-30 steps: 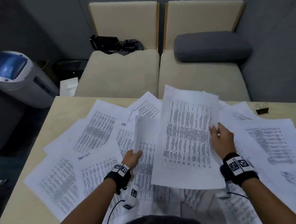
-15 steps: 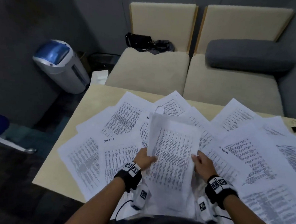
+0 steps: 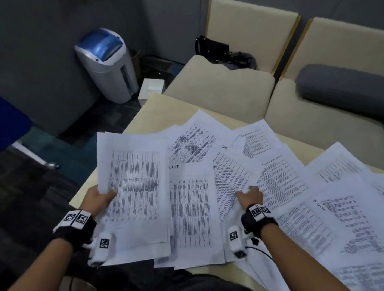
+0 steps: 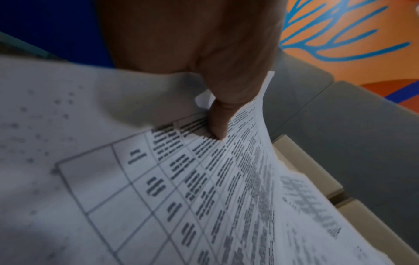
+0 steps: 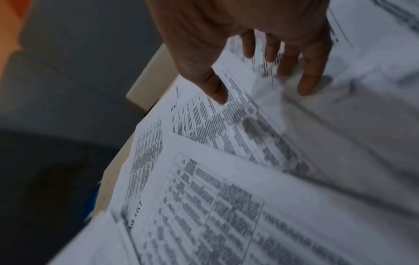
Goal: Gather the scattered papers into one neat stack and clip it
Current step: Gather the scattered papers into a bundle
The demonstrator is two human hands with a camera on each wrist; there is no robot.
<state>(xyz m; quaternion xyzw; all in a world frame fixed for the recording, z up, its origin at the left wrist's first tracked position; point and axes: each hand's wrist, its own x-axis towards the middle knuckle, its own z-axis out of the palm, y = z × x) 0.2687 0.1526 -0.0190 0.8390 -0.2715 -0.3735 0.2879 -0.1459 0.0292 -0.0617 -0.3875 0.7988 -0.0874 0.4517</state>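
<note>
From the head view, the left hand (image 3: 99,198) holds a bunch of gathered papers (image 3: 135,187) at their left edge. Its grip is closed on them, with the thumb lying on top of the top page. The bunch hangs partly over the left edge of the worktop (image 3: 157,112). The right hand (image 3: 249,196) reaches out over the scattered papers (image 3: 295,195) that cover the worktop. Its fingers are out and touch a sheet, and its grip is not closed on anything. The pages are white with small print in rows. Past the worktop stand two pale seats (image 3: 223,89) with a grey cushion (image 3: 349,89) and a black bag (image 3: 214,47). A silver bin with a blue lid (image 3: 106,63) stands on the floor to the left.

From the left wrist view, the left hand (image 4: 204,44) has its thumb (image 4: 218,122) pressed down on a page with a printed table. The held papers (image 4: 158,188) bend under it.

From the right wrist view, the right hand (image 5: 249,26) is spread over the loose sheets (image 5: 226,179). The fingers (image 5: 310,78) point down and their tips touch the paper. The thumb (image 5: 215,86) sticks out to the side. This picture is blurry.
</note>
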